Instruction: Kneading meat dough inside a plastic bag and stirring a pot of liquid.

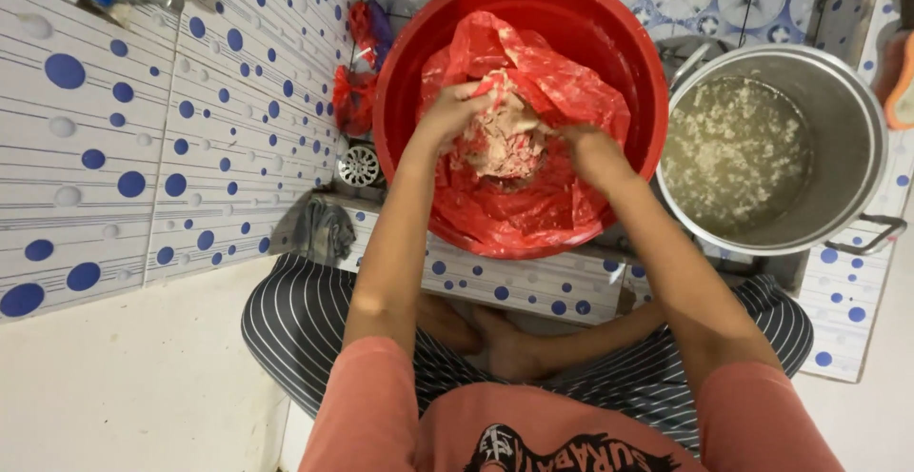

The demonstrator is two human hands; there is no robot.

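A red basin [609, 44] holds a red plastic bag [543, 196] with a pale pinkish lump [500, 139]. The wall tiles [143, 148] at left are white with blue dots. The right pot [838, 120] is silver-grey. The near trousers [295, 320] are dark with white stripes.

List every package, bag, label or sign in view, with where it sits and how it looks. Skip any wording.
Red plastic bag: spread open inside the red basin, crumpled, glossy; both the left hand and the right hand press pale meat on it.
Small red bags: bunched against the dotted tile wall, left of the basin.
No labels, signs or screens.
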